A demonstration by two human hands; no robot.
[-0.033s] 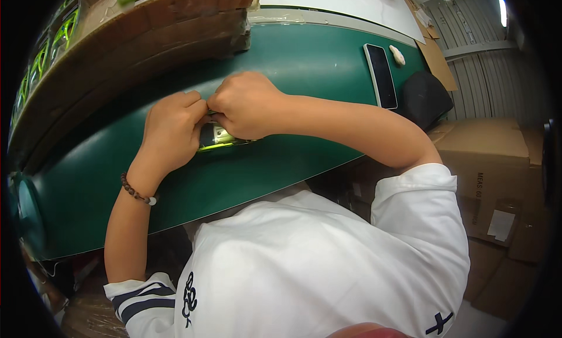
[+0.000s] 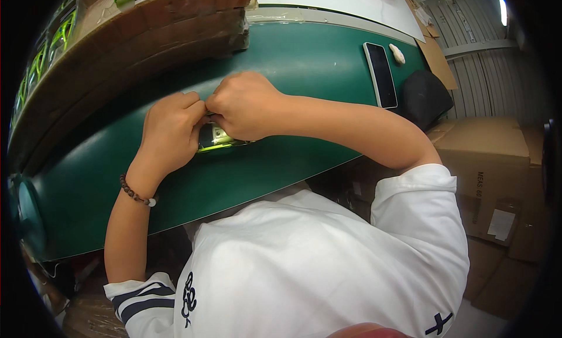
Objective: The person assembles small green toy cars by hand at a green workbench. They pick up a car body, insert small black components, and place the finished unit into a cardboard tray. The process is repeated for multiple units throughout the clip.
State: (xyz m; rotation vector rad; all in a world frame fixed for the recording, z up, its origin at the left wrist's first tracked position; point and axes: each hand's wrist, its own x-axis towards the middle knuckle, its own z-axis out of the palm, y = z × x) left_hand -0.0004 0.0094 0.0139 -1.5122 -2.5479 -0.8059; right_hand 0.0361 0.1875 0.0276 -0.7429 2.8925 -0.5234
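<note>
Over the green tabletop, my left hand and my right hand meet, knuckles up and fingers closed. Between and just below them shows a small flat item with a bright yellow-green lower edge, a dark part at its left and a pale, shiny middle. Both hands pinch its far edge. The fingertips and much of the item are hidden behind the hands, and its exact kind cannot be made out.
A long cardboard tray with bright green items stands at the far left. On the far right of the table lie a phone, a small white lump and a black rounded object. Cardboard boxes stand beyond the right edge.
</note>
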